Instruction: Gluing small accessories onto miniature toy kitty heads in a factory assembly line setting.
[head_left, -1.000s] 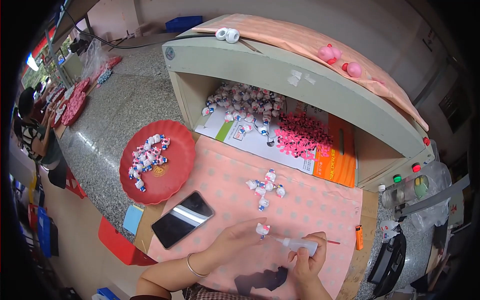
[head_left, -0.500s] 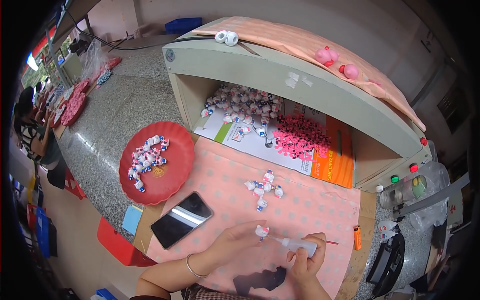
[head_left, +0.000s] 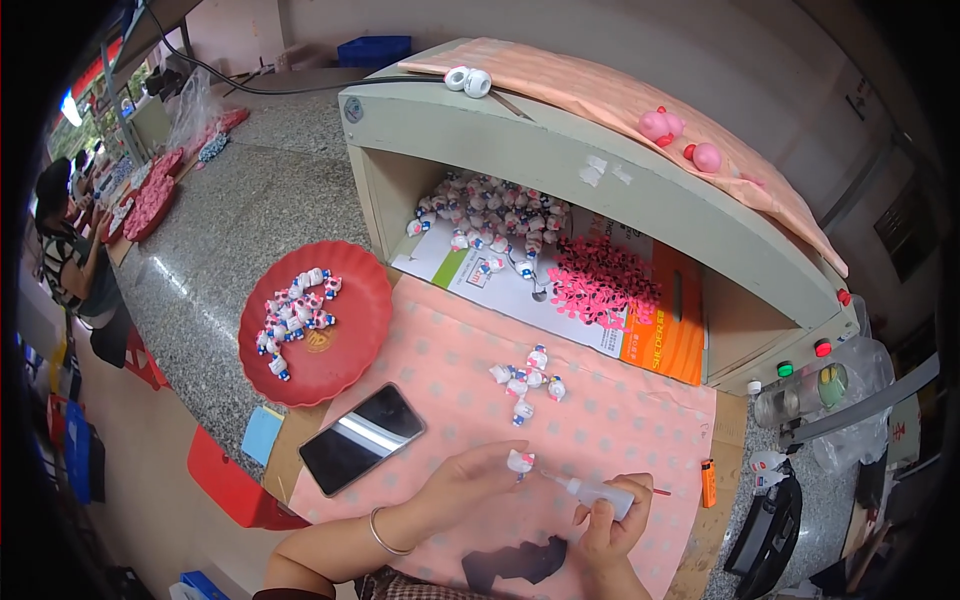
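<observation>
One small white figurine (head_left: 520, 461) with pink and blue touches sits pinched in the fingertips of the left hand (head_left: 463, 487), low over the pink dotted cloth (head_left: 610, 420) near the front of the desk (head_left: 230, 225). The left grip is clamped on it, thumb and fingers together around its body. The right hand (head_left: 606, 527) is curled into a closed grip on a small white squeeze bottle (head_left: 598, 492), whose thin nozzle points left and meets the figurine; a red cap or tip shows at the bottle's far end.

A few more figurines lie in a loose cluster (head_left: 525, 378) on the cloth just beyond the hands, and a batch rests on a round red plate (head_left: 345, 340) to the left. A black phone (head_left: 361, 438) lies flat between the plate and the left hand.

Behind the cloth stands a pale green box-shaped housing (head_left: 560, 165), open at the front. Inside it a white sheet with a green corner (head_left: 470, 270) and an orange flat package (head_left: 670, 330) lie side by side, carrying a heap of white figurines (head_left: 495, 210) and a pile of small pink pieces (head_left: 600, 285). Red and green buttons (head_left: 805, 358) sit at the housing's right end.

Both forearms enter from the lower edge; the left wrist wears a thin bangle (head_left: 380, 532) and is bent inward toward the right hand.
</observation>
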